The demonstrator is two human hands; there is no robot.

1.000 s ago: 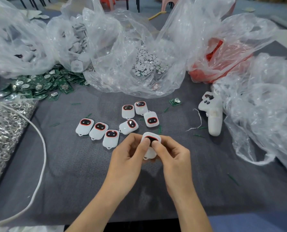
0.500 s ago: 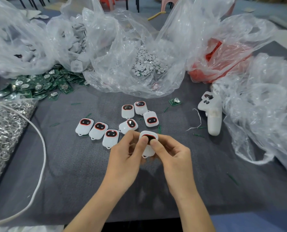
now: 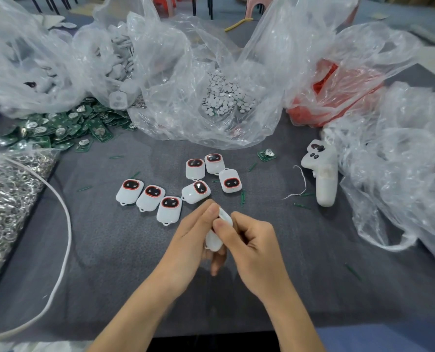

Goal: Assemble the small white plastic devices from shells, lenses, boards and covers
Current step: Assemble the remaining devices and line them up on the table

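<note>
Head view. Pinched edge-on between left hand [image 3: 191,240] and right hand [image 3: 258,247], fingers and thumbs closed round it: one white device [image 3: 214,242], held low over the grey mat [image 3: 104,255].

Likely to slip or spring apart if squeezed unevenly; likely to bump the nearest finished ones at 12 o'clock.

Counted:
- seven finished devices [image 3: 169,209], face-up
- one stray board [image 3: 266,154] at 1 o'clock
- one white controller [image 3: 323,174] at 2 o'clock

White device [image 3: 217,233] pinched edge-on between left hand [image 3: 191,240] and right hand [image 3: 252,247] above grey table [image 3: 109,250].
</note>
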